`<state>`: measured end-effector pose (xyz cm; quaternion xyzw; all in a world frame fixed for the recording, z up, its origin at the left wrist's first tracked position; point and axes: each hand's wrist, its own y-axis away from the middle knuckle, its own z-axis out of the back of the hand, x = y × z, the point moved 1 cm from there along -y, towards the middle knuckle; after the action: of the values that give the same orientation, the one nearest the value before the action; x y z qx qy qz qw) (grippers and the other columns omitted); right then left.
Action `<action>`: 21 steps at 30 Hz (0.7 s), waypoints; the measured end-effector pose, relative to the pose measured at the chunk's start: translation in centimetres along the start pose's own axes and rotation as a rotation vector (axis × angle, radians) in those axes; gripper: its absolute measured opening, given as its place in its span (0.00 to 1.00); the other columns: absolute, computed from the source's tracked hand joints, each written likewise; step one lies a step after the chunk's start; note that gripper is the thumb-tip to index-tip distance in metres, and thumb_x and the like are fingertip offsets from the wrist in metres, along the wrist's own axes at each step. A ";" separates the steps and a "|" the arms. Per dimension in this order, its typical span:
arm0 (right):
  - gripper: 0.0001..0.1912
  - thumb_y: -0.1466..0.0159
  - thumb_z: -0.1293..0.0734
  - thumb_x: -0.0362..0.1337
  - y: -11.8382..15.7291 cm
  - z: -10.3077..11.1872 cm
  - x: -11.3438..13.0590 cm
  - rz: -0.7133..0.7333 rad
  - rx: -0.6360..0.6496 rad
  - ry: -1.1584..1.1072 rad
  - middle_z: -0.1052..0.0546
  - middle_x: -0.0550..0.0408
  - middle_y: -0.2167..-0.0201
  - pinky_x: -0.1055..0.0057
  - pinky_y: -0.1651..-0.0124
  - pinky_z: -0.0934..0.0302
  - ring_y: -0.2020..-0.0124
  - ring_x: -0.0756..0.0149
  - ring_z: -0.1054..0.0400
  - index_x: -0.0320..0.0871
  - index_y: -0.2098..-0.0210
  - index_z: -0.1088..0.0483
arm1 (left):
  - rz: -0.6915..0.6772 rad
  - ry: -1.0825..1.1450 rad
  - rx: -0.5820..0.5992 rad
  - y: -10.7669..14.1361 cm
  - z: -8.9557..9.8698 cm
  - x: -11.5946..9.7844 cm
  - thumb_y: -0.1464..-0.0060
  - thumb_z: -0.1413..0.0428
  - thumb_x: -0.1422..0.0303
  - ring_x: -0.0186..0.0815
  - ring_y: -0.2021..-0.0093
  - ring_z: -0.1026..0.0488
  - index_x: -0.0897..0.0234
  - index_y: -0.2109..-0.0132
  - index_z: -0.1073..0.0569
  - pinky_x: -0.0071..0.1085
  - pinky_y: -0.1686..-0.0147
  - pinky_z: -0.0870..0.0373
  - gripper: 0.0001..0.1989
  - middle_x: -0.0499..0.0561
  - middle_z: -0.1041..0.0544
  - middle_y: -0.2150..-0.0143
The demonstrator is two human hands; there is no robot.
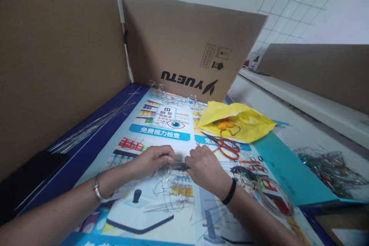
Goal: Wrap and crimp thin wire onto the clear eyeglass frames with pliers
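Over the middle of the printed sheet, my left hand (161, 156) is closed in a pinch on thin wire (168, 170). My right hand (204, 166) is closed too, and the dark narrow jaws of pliers (180, 166) stick out from it toward my left fingertips; their handles are hidden in my palm. Just below both hands lies a loose tangle of thin wire pieces (173, 192). Orange-handled scissors (227, 147) lie beyond my right hand, partly against a yellow bag (239, 123) with orange thread (226, 125) in its opening.
Cardboard panels (178, 42) stand at the back and left. Straight wires (92, 130) lie along the left side. A round clear container (275, 196) sits by my right forearm, beside a teal folder (285, 169). A coloured wire heap (331, 171) lies far right.
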<state>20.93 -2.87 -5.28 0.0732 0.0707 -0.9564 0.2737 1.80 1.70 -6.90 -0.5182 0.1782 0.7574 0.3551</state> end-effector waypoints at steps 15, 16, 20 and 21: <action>0.04 0.44 0.37 0.34 0.1 -0.7 0.0 0.006 -0.049 -0.023 0.30 0.53 0.73 0.66 0.61 0.55 0.67 0.64 0.41 0.42 0.73 0.31 | -0.036 -0.022 0.016 0.0 0.0 0.1 0.44 0.53 0.71 0.30 0.69 0.37 0.64 0.69 0.33 0.25 0.67 0.40 0.07 0.46 0.33 0.71; 0.04 0.45 0.37 0.34 0.1 -0.8 0.0 0.003 -0.047 -0.028 0.30 0.53 0.73 0.66 0.61 0.55 0.67 0.64 0.41 0.42 0.73 0.31 | -0.029 -0.016 0.018 0.0 0.0 0.1 0.44 0.53 0.71 0.30 0.69 0.37 0.65 0.68 0.33 0.25 0.67 0.40 0.07 0.46 0.33 0.71; 0.04 0.45 0.37 0.35 0.1 -1.0 0.0 -0.002 -0.026 -0.045 0.30 0.54 0.74 0.66 0.63 0.54 0.68 0.64 0.40 0.43 0.73 0.31 | -0.002 -0.014 0.017 0.0 0.0 -0.2 0.45 0.53 0.71 0.30 0.69 0.37 0.65 0.69 0.34 0.25 0.67 0.40 0.06 0.45 0.33 0.71; 0.04 0.45 0.37 0.35 0.1 -1.1 0.1 -0.003 -0.016 -0.050 0.30 0.54 0.74 0.67 0.63 0.54 0.68 0.64 0.39 0.42 0.74 0.31 | 0.000 -0.015 0.017 0.0 0.0 -0.2 0.45 0.53 0.71 0.30 0.69 0.37 0.65 0.69 0.34 0.26 0.67 0.39 0.06 0.45 0.33 0.71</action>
<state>21.06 -2.80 -6.37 0.0470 0.0715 -0.9577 0.2746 1.84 1.58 -6.69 -0.5095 0.1820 0.7596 0.3608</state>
